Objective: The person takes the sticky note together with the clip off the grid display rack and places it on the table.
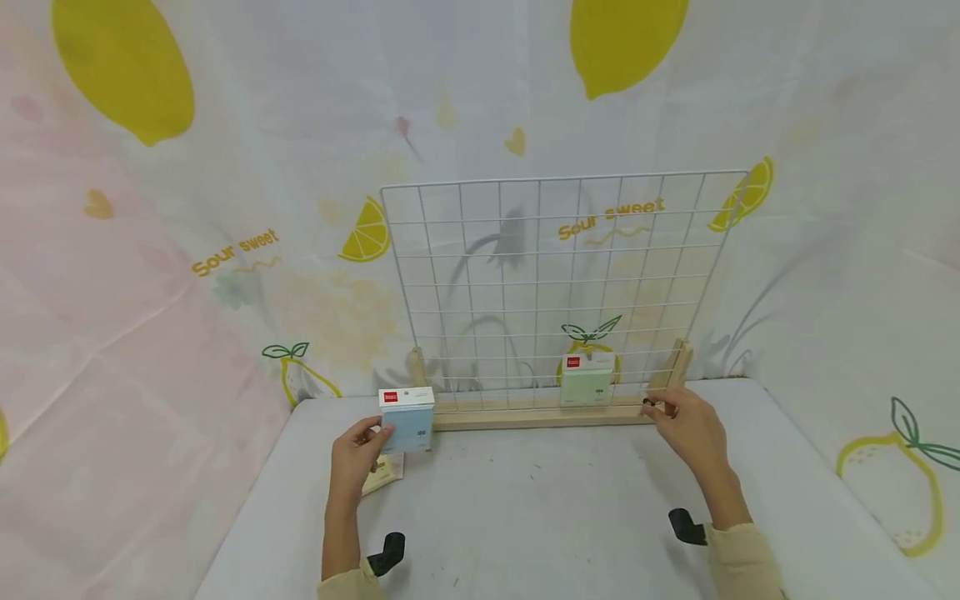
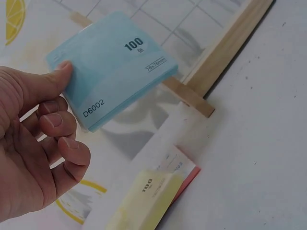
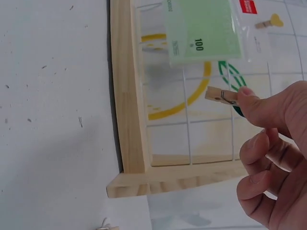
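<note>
My left hand [image 1: 358,454] holds a pack of blue sticky notes [image 1: 407,425] at its left edge; in the left wrist view the thumb lies on the pack's [image 2: 115,72] face. Behind it stands a white wire grid [image 1: 540,283] in a wooden base [image 1: 540,419]. A pack of green sticky notes [image 1: 587,385] hangs low on the grid under a small clothespin [image 3: 264,24] with a yellow heart. At the base's right end, my right hand [image 1: 690,429] pinches a small wooden clothespin [image 3: 221,95] between thumb and finger, in front of the wires.
A yellow sticky-note pack [image 2: 148,196] lies on the white table [image 1: 525,517] below my left hand, overlapping a pack with a red edge [image 2: 187,184]. Another small clip [image 3: 108,227] lies beside the base's right foot. A lemon-printed cloth [image 1: 262,192] hangs behind.
</note>
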A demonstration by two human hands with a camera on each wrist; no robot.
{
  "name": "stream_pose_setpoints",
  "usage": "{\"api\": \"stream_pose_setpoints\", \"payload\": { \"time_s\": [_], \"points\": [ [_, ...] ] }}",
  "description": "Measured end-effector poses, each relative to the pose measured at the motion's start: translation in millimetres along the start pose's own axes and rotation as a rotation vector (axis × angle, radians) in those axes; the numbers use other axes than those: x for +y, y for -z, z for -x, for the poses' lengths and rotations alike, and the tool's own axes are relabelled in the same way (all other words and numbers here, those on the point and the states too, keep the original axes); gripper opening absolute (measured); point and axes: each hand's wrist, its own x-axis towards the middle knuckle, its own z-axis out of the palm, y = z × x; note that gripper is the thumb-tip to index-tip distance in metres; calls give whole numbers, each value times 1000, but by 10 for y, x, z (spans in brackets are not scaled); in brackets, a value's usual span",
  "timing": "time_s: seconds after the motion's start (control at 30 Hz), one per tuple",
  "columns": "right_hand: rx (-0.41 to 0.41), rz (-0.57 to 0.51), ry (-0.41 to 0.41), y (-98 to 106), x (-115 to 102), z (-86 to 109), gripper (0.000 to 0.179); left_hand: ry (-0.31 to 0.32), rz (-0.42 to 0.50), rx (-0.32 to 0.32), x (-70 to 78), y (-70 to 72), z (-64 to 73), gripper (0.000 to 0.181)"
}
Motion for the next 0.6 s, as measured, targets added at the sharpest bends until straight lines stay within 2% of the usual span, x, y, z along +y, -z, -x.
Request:
{"api": "stream_pose_setpoints", "payload": {
  "time_s": [0.17, 0.4, 0.6],
  "points": [
    [-56, 4, -68, 80, 93, 56, 26, 28, 2, 49, -36, 125, 30, 29],
    [-60, 22, -119, 192, 220, 156, 27, 72, -12, 92, -102, 285, 59, 30],
    [-104, 34, -144, 260, 342, 227, 27, 104, -37, 133, -157, 379, 87, 31]
  ]
}}
